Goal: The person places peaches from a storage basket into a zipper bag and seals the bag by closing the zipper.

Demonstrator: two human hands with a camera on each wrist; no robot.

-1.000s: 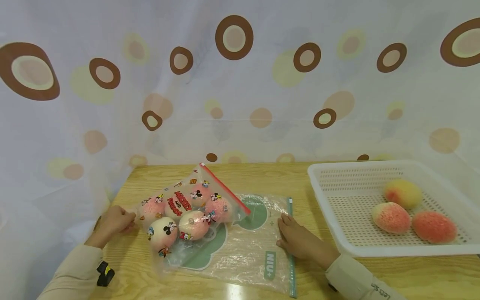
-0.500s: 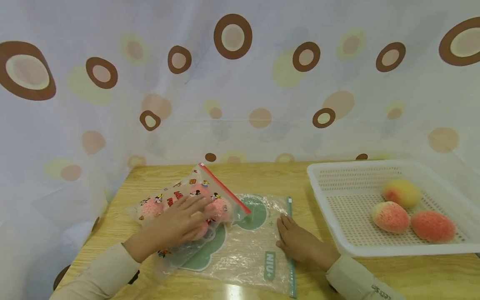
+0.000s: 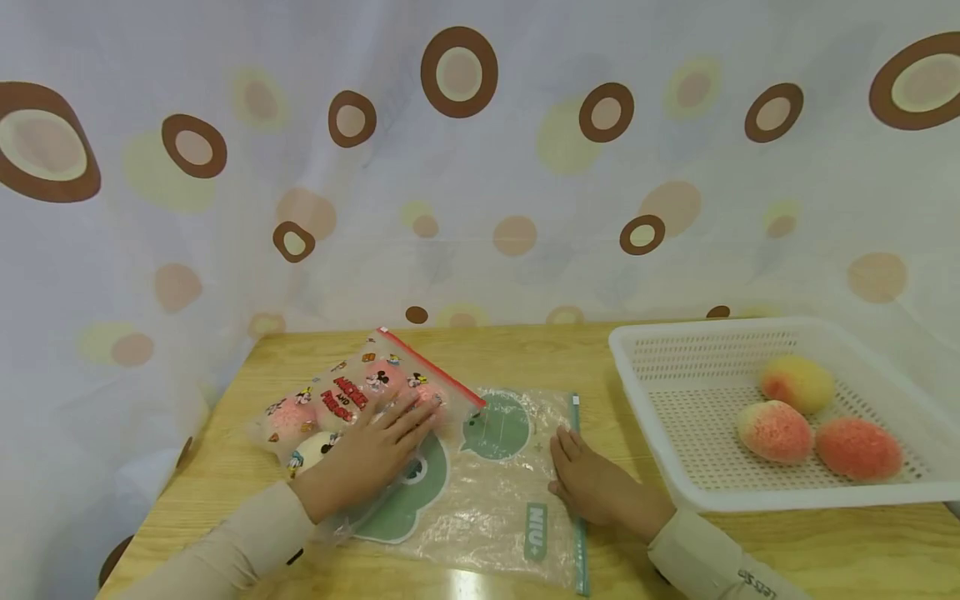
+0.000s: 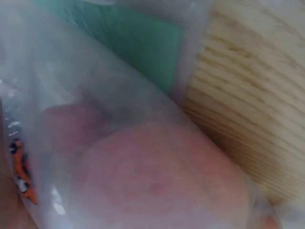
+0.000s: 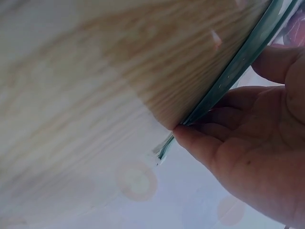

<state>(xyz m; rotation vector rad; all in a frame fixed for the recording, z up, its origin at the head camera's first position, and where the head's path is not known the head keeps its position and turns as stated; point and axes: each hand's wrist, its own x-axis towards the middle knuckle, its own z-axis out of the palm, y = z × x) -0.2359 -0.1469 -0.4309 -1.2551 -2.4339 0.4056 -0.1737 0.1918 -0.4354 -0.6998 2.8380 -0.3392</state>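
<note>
A clear zip bag with a red slider strip and cartoon prints (image 3: pixel 341 398) lies full of several pink and cream peaches. My left hand (image 3: pixel 367 462) rests on its near right part, fingers extended over the peaches. Through the plastic, the left wrist view shows a pink peach (image 4: pixel 157 176) up close. Partly beneath that bag lies a flat clear zip bag with green prints and a green zip edge (image 3: pixel 495 500). Along this green edge (image 5: pixel 228 71) my right hand (image 3: pixel 600 487) rests with fairly straight fingers, touching it in the right wrist view.
At the right, a white perforated plastic basket (image 3: pixel 678 471) holds three peaches (image 3: pixel 858 448), one of them yellowish (image 3: pixel 797 384). A patterned white curtain (image 3: pixel 480 167) stands behind the wooden table (image 3: pixel 555 358).
My left hand has come from the left side of the peach-filled bag onto its top. That bag has shifted slightly left and away. The right hand stays on the flat bag's green edge.
</note>
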